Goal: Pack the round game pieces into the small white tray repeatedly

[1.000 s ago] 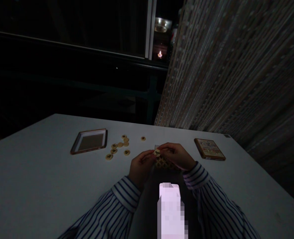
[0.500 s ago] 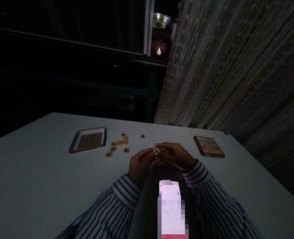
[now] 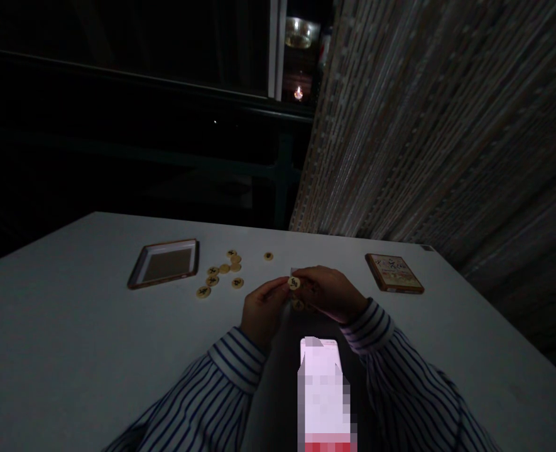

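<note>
A round xiangqi piece (image 3: 294, 283) with a dark character faces me, pinched between the fingertips of my left hand (image 3: 262, 312) and my right hand (image 3: 330, 292). Both hands are closed around its edges, the left from one side and the right from the other. Just beneath it, another xiangqi piece (image 3: 298, 305) shows, partly covered by my right hand. The pale corner of something (image 3: 294, 271) peeks out behind my fingers; its kind is hidden. Left of my hands, several loose pieces (image 3: 212, 280) lie scattered, some with characters up and some blank side up.
An open shallow box half (image 3: 134, 276) lies at the left. On the right is a box lid with printed characters (image 3: 394, 274). A lit phone (image 3: 325, 389) rests between my forearms on the white table (image 3: 61, 326). A string curtain (image 3: 376, 125) hangs beyond the table's far edge.
The character on the held piece has turned to a different angle. My right hand covers more of the pieces beneath it. The whole view has shifted slightly.
</note>
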Motion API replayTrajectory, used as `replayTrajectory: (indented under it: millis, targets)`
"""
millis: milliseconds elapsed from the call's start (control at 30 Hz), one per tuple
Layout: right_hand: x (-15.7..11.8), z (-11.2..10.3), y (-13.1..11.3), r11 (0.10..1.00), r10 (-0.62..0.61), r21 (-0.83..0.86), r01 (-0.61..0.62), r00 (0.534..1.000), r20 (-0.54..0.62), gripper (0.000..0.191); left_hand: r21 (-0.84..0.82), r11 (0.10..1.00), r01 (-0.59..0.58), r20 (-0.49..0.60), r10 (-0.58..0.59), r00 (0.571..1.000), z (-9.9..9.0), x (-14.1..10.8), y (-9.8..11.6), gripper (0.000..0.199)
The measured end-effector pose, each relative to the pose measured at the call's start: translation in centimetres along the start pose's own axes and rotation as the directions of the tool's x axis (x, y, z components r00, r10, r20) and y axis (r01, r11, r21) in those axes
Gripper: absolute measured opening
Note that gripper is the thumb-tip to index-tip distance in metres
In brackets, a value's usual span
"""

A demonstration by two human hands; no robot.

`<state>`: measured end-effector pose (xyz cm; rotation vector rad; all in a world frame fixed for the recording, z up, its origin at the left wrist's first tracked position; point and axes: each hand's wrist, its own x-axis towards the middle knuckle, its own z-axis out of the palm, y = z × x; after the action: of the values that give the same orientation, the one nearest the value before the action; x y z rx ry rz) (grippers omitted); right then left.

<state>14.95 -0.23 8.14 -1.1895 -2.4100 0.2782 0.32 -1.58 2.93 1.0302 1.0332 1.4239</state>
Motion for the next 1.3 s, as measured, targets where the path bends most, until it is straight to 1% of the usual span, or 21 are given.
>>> replayTrajectory:
  millis: [133, 267, 400, 533, 633, 733, 833, 900, 967, 1100, 1200, 1300]
  targets:
    - [-0.1, 0.2, 0.3, 0.999, -0.023, -0.04, 0.022, 0.999, -0.024, 0.028, 0.021, 1.0, -0.016, 0.022, 0.016, 1.0, -0.1, 0.0, -0.3, 0.028]
    - [-0.1, 0.4, 0.5, 0.997, -0.039, -0.066, 0.036, 0.998, -0.04, 0.03, 0.041, 0.999, -0.013, 0.028, 0.012, 1.0, -0.1, -0.1, 0.0, 0.025]
    - [-0.1, 0.4, 0.5, 0.996, -0.035, -0.081, 0.034, 0.999, -0.019, 0.029, 0.066, 0.998, -0.014, 0.008, 0.014, 1.0, 0.1, -0.1, 0.1, 0.026]
    - [-0.1, 0.1, 0.5, 0.993, -0.033, -0.115, 0.034, 0.999, 0.006, 0.028, 0.102, 0.994, -0.042, 0.006, 0.041, 0.999, 0.2, -0.2, 0.2, 0.025]
    - [-0.2, -0.3, 0.5, 0.992, -0.039, -0.122, 0.04, 0.999, 0.008, 0.028, 0.148, 0.987, -0.066, -0.016, 0.069, 0.997, 0.1, -0.1, 0.4, 0.021]
    - [-0.3, -0.7, 0.6, 0.989, -0.01, -0.148, 0.012, 1.0, 0.016, 0.028, 0.213, 0.973, -0.086, -0.055, 0.1, 0.993, 0.0, -0.1, 0.4, 0.018]
    - [-0.4, -1.0, 1.0, 0.984, 0.039, -0.176, -0.035, 0.999, 0.021, 0.027, 0.287, 0.955, -0.079, -0.066, 0.102, 0.993, -0.2, 0.1, -0.2, 0.019]
    - [-0.5, -1.1, 1.3, 0.979, 0.073, -0.192, -0.069, 0.997, 0.012, 0.028, 0.321, 0.944, -0.077, -0.042, 0.095, 0.995, -0.5, 0.2, -0.9, 0.021]
    - [-0.6, -1.3, 1.7, 0.973, 0.103, -0.207, -0.098, 0.995, 0.01, 0.03, 0.354, 0.93, -0.103, -0.007, 0.113, 0.994, -0.8, 0.4, -1.8, 0.024]
    - [-0.8, -1.7, 2.3, 0.963, 0.144, -0.237, -0.131, 0.989, 0.041, 0.032, 0.382, 0.915, -0.134, 0.073, 0.114, 0.991, -1.2, 0.7, -3.3, 0.028]
    - [-1.0, -2.1, 2.8, 0.952, 0.187, -0.26, -0.16, 0.979, 0.082, 0.033, 0.373, 0.918, -0.133, 0.112, 0.098, 0.989, -1.3, 0.8, -3.7, 0.03]
    - [-1.1, -2.2, 3.2, 0.942, 0.222, -0.279, -0.185, 0.969, 0.109, 0.032, 0.411, 0.903, -0.124, 0.121, 0.081, 0.989, -1.3, 0.7, -3.7, 0.032]
